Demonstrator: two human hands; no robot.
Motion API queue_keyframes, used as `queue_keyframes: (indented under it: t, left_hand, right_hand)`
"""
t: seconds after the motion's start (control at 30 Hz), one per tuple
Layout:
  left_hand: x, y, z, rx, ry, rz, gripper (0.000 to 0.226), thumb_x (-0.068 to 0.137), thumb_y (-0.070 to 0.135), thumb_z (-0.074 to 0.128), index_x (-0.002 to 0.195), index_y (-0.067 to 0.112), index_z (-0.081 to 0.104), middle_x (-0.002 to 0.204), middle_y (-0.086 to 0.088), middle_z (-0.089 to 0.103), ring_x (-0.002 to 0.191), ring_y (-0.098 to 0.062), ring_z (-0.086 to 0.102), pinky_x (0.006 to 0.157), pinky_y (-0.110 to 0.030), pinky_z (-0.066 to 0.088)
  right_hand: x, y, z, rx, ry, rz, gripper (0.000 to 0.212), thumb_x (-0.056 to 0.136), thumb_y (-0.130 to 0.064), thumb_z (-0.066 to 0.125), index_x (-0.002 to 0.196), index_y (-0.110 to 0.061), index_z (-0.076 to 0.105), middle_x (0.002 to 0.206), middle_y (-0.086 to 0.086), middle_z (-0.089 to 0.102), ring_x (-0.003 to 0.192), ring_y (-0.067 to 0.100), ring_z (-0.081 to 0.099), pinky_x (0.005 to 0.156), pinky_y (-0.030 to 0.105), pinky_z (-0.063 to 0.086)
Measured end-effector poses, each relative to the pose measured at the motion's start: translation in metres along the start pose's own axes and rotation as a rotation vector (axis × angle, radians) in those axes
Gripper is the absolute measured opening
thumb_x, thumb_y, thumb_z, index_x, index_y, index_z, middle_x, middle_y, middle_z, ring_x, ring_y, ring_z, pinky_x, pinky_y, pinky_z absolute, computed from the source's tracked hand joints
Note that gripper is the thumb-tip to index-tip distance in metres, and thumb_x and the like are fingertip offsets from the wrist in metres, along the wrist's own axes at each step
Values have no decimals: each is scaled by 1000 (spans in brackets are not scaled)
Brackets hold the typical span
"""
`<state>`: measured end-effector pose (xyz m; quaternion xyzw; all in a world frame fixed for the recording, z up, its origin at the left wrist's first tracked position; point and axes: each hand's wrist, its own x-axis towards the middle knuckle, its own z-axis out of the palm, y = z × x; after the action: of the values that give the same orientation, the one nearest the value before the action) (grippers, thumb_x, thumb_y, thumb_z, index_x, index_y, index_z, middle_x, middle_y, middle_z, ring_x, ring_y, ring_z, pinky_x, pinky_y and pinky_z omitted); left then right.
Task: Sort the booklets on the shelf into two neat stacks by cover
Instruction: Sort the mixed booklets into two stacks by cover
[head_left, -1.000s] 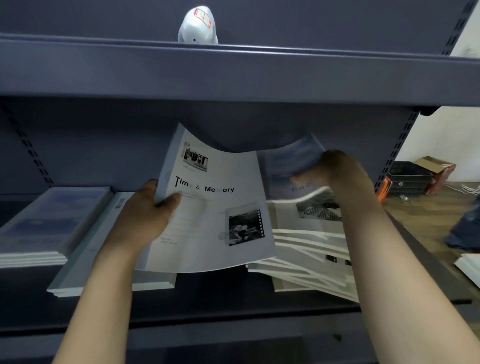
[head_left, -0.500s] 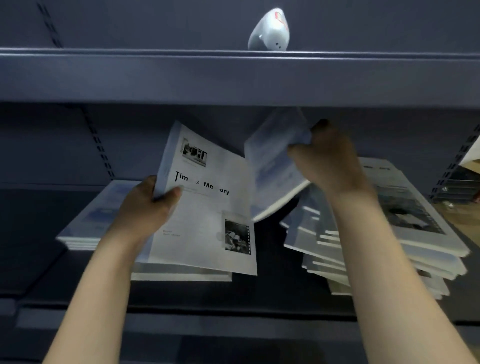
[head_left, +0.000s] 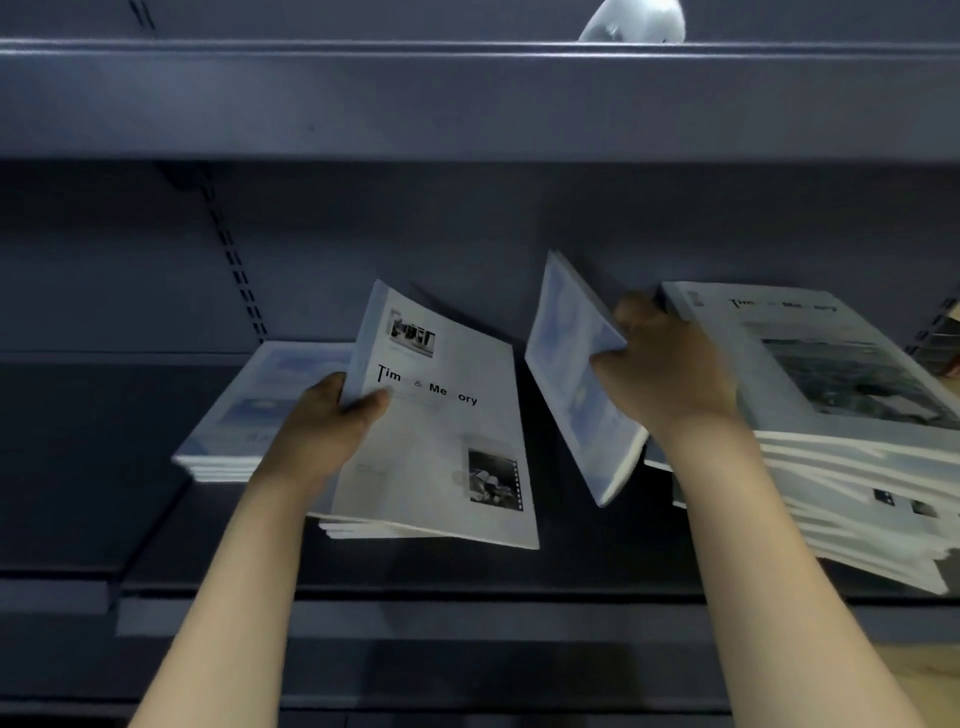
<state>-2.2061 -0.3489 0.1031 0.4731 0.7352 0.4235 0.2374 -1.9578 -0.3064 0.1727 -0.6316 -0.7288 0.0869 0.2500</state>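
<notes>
Dark grey metal shelving (head_left: 467, 582) carries all the booklets. The left hand (head_left: 317, 431) grips a white "Time & Memory" booklet with black-and-white photographs (head_left: 441, 431) by its left edge, thumb curled over the cover, holding it tilted above a low white pile (head_left: 363, 527) on the shelf. The right hand (head_left: 670, 374) pinches a pale blue-covered booklet (head_left: 576, 374) by its upper edge, fingers wrapped round it.

A second ago that blue booklet lay half under the right hand, among the messy unsorted heap (head_left: 852, 467); now it has been lifted clear and hangs nearly on edge in the gap between the white booklet and the heap. The heap's top cover, another white one, is now exposed. Each hand therefore holds one booklet of each cover.

Judging by this, the blue one belongs on the blue-covered stack (head_left: 260, 410) at the far left, behind the left hand, and the white one on the pile below it. The blue booklet must cross over the left hand's load, so the two could collide.

On the upper shelf stands a small white rounded object (head_left: 634, 23), partly cut off.
</notes>
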Motion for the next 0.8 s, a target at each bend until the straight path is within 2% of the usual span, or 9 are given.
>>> queue_keyframes:
  t: [0.1,0.17,0.23,0.3,0.4,0.53,0.6,0.7,0.8]
  left_hand:
    - [12,0,7,184,-4,-3,21,90,38,56,96,18,57,83,3,60,74,-14,55,60,-24,41]
    - [19,-4,13,263,0,-13,36,90,37,56,113,10,56,104,-7,65,95,-26,60,78,-34,49]
    - [22,-9,18,319,22,-27,43,90,35,58,120,4,55,116,-14,63,106,-31,60,80,-37,49]
    - [22,-14,20,382,33,-33,40,88,33,61,112,1,57,111,-17,65,99,-31,62,74,-33,49]
    - [22,-21,21,437,37,-23,35,86,32,63,103,2,58,98,-14,66,85,-26,63,68,-34,51]
    - [23,-26,25,547,30,14,27,91,27,56,91,1,57,73,-6,53,68,-17,53,58,-26,42]
    - [21,-29,29,591,-2,43,28,93,26,51,90,-2,57,74,-7,52,67,-16,51,57,-24,41]
    - [22,-40,39,602,-63,75,50,92,40,47,106,-7,57,101,-21,59,92,-30,59,81,-39,52]
    - [21,-46,44,688,-57,87,61,93,47,41,118,-6,53,116,-24,55,109,-36,53,97,-45,45]
  right_hand:
    - [-6,0,2,-30,26,47,22,87,-15,46,108,-17,44,83,4,46,77,27,42,69,32,35]
    - [-10,-1,3,-50,27,77,27,87,-16,46,115,-18,45,87,5,48,78,27,41,69,33,36]
    - [-13,-1,5,-71,18,114,26,88,-18,46,114,-18,44,90,6,51,80,28,45,69,34,38]
    - [-17,-2,5,-90,16,147,23,89,-19,46,111,-17,43,89,6,51,85,32,51,69,35,39]
    - [-23,-6,6,-103,39,160,20,90,-19,46,110,-16,44,85,5,49,80,29,47,68,34,39]
    - [-29,-13,10,-109,80,146,22,92,-22,47,113,-16,45,85,3,48,79,27,47,68,33,38]
    - [-31,-18,12,-118,94,144,21,92,-22,47,112,-16,45,84,2,48,76,25,44,66,32,36]
    - [-34,-23,17,-146,114,147,20,92,-21,47,110,-15,44,75,-1,43,74,25,43,62,31,34]
    - [-36,-28,21,-150,123,143,20,90,-19,47,110,-15,44,66,-4,38,67,23,43,58,28,33]
